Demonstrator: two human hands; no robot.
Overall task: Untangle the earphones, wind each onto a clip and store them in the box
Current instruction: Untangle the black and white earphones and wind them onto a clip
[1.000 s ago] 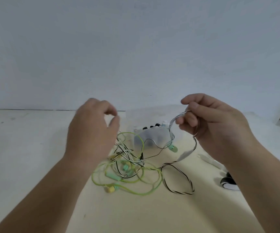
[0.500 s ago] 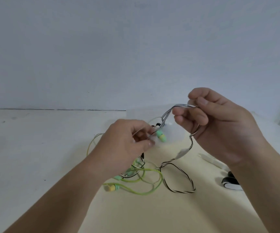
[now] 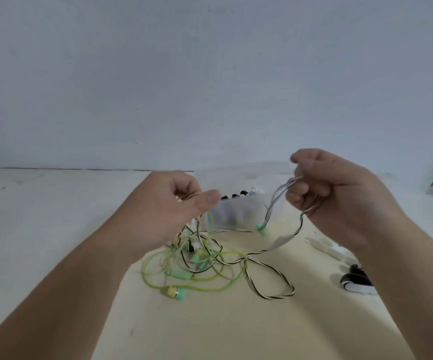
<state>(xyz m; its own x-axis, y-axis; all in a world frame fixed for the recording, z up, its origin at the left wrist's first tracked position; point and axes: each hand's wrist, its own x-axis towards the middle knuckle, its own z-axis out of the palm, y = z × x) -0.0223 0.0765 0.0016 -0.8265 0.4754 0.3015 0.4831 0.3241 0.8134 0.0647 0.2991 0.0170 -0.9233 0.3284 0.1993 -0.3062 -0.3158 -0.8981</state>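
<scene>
A tangle of earphones lies on the table: a yellow-green cable [image 3: 205, 280] with a yellow and mint earbud [image 3: 176, 293], and a black-and-white striped cable [image 3: 270, 279] looping to the right. My right hand [image 3: 332, 198] pinches the striped cable and holds it lifted; a mint earbud [image 3: 262, 228] dangles below it. My left hand [image 3: 173, 211] pinches a thin cable strand above the tangle. The clear plastic box [image 3: 236, 211] stands behind, between my hands.
A black-and-white clip [image 3: 356, 281] lies at the right, partly behind my right forearm. A white clip [image 3: 327, 246] lies just beyond it. The wall rises right behind the table's back edge.
My left hand has pulled back left, away from my right hand, drawing out a strand. The mint earbud has dropped from between the hands and hangs lower.
</scene>
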